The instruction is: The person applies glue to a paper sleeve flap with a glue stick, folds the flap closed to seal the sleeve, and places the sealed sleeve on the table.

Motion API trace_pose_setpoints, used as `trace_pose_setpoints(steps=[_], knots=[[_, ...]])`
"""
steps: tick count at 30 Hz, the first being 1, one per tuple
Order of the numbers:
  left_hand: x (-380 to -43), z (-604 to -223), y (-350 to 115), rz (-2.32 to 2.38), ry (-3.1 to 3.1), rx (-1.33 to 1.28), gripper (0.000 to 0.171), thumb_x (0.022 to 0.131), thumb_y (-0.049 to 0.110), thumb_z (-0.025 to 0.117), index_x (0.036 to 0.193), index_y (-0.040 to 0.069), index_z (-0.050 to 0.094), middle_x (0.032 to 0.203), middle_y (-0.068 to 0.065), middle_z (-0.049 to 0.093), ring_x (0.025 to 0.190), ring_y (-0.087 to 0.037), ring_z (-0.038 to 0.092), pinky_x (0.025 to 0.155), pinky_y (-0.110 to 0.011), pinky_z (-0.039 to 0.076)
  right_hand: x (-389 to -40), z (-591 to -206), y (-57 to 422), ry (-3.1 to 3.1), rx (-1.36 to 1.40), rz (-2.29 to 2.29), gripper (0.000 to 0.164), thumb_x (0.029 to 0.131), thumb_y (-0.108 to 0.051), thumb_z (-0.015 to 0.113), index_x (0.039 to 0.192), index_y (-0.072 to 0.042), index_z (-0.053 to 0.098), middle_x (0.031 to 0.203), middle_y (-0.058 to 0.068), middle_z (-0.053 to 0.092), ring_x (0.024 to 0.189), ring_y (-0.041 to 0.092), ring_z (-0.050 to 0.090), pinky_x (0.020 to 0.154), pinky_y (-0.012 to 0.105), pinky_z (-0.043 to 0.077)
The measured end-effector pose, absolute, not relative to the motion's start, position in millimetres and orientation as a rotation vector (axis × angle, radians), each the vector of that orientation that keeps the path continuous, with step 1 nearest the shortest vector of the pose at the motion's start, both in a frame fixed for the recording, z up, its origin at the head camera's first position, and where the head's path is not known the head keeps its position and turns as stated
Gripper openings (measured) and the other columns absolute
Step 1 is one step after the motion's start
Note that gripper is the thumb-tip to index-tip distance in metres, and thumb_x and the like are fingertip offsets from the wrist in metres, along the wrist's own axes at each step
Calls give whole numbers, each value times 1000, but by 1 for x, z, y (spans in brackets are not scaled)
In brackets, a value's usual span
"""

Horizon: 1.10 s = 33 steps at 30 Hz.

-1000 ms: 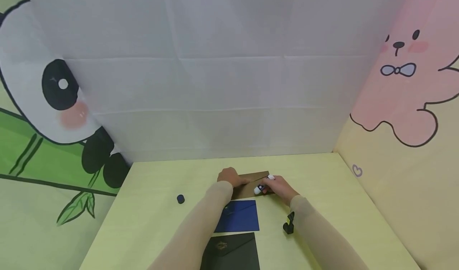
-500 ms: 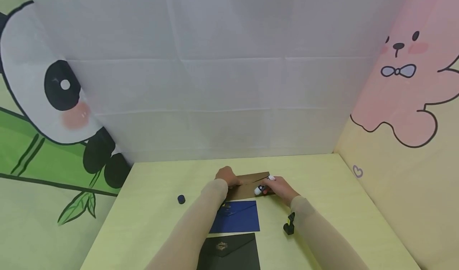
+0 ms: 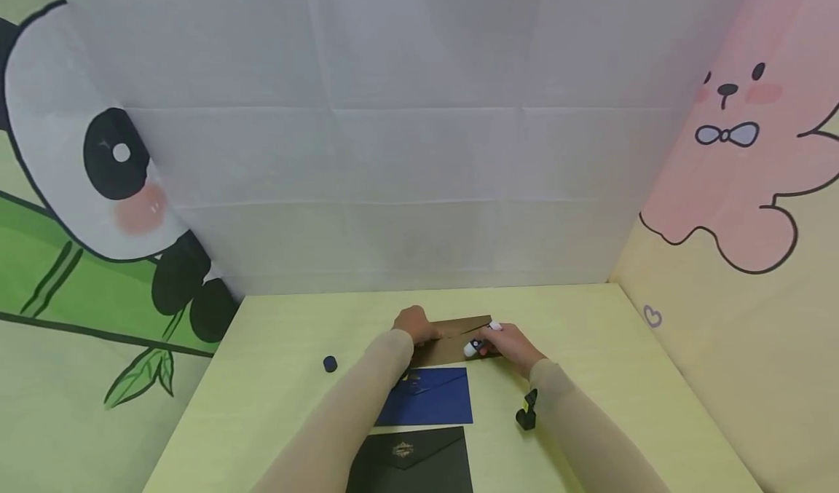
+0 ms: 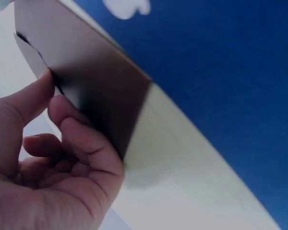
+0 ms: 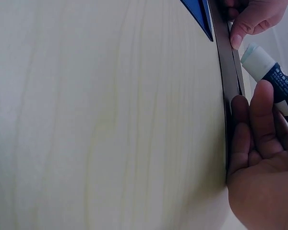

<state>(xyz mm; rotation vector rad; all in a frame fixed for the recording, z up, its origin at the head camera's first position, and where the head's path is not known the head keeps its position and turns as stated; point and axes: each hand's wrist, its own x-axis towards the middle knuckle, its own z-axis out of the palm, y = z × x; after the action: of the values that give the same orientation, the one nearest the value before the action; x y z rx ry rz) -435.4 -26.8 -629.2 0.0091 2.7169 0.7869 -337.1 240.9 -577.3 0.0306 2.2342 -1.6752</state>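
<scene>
Over on the left wall a painted panda [image 3: 108, 151] is looking in, and below it a small dark cylinder [image 3: 330, 364] is standing on the yellow table [image 3: 282, 391], well apart from both hands. Now the left hand [image 3: 414, 324]: its fingers are curling in, thumb and forefinger nearly closed, and they are pinching the brown envelope [image 3: 448, 349] at its left part, the thumb tip resting along the flap edge. That envelope is lying farthest back in a column, with the blue envelope [image 3: 429, 398] sitting just in front and the black envelope [image 3: 413, 464] nearest the person. Above the brown envelope's right part, the glue stick [image 5: 273, 79] is tilting, white end pointing left; whether it is touching the paper, I cannot tell. The right hand [image 3: 514, 346] is gripping it, fingers wrapping round the barrel. Farther right, a pink bear [image 3: 741, 151] is decorating the wall.
</scene>
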Motion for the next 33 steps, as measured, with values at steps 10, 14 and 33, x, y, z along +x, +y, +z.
trace_pose_setpoints(steps=[10,14,33], knots=[[-341,-580,-27,887,2861,303,37,113,39,73,89,15,59,80,2,55,71,-15,51,68,-35,45,-337,-584,236,2214,19,-1691,30,109,-27,70,118,-1,81,98,3,80,96,17,74,98,32,63],[-279,-559,-25,785,2824,505,33,110,47,84,109,17,69,101,2,68,85,-14,59,77,-35,52,-337,-581,238,2227,-12,-1679,33,111,-29,69,120,-1,82,100,3,81,99,18,75,103,36,64],[-207,-564,-22,254,2992,630,69,81,70,104,109,23,62,109,4,58,100,-13,46,83,-32,42,-307,-546,226,1889,0,-2238,29,119,-18,70,141,1,70,111,-6,86,104,9,80,98,28,63]])
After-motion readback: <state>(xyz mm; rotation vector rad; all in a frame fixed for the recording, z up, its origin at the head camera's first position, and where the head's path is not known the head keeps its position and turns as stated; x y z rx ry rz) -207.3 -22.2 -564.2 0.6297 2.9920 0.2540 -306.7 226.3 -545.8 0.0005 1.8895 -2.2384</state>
